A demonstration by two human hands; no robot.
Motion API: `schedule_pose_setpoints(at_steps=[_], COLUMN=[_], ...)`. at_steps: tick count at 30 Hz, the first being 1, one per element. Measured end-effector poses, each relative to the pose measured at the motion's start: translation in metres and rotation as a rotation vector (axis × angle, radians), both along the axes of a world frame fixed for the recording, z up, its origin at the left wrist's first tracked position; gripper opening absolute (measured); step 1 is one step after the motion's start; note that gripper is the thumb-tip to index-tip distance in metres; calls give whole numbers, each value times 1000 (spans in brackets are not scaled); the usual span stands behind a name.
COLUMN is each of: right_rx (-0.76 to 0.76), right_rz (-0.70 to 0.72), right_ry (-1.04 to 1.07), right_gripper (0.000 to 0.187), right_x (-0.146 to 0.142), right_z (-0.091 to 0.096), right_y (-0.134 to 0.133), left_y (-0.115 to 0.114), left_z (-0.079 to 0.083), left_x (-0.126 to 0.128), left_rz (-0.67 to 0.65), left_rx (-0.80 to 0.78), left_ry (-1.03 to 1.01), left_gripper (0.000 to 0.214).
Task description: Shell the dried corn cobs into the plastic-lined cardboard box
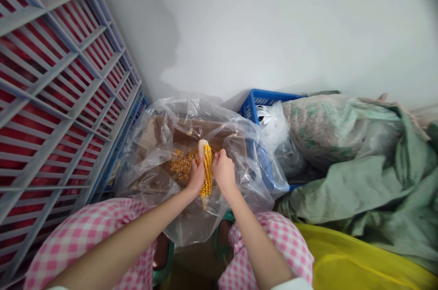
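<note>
A corn cob (pixel 207 169) with yellow kernels is held nearly upright, and part of its upper left side is bare. My left hand (pixel 196 175) is closed around its left side, the thumb lying along it. My right hand (pixel 224 169) is curled at the cob's right side, fingers bent against or very near the kernels; what lies between them is hidden. Under both hands is a cardboard box (pixel 236 144) lined with a clear plastic bag (pixel 185 228). Loose corn kernels (pixel 180 165) lie in it, mostly left of the cob.
A tall slatted plastic crate (pixel 71 57) with red behind its slats stands at the left. To the right are a blue basket (pixel 253 102) with white plastic bags (pixel 275 128), a full sack (pixel 318 128), green cloth (pixel 359 189) and a yellow bag (pixel 352 258). A white wall (pixel 273 20) rises behind.
</note>
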State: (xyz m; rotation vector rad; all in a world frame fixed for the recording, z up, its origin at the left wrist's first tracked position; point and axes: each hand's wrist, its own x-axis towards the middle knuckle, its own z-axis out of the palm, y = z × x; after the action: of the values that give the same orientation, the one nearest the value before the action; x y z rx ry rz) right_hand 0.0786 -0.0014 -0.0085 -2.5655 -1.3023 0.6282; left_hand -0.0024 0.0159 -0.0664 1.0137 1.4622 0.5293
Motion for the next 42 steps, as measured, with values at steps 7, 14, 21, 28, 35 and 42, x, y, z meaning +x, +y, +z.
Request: schedule_pose_setpoints(at_steps=[7, 14, 21, 28, 35, 42], right_rx=[66, 228, 311, 250, 401, 215], right_rz=[-23, -92, -67, -23, -159, 21], right_ry=[45, 134, 155, 87, 290, 7], right_gripper=[21, 20, 19, 19, 21, 19], right_x=[-2, -7, -3, -1, 1, -6], right_z=[-4, -11, -16, -12, -16, -8], right_y=[3, 2, -2, -5, 4, 7], left_y=[3, 6, 6, 3, 9, 16], left_z=[11, 16, 29, 30, 30, 28], left_x=[4, 5, 6, 7, 7, 6], left_rz=[35, 48, -27, -56, -19, -46], left_rx=[51, 103, 210, 199, 258, 271], left_ry=[11, 60, 181, 154, 167, 211], left_gripper=[41, 36, 30, 31, 33, 32])
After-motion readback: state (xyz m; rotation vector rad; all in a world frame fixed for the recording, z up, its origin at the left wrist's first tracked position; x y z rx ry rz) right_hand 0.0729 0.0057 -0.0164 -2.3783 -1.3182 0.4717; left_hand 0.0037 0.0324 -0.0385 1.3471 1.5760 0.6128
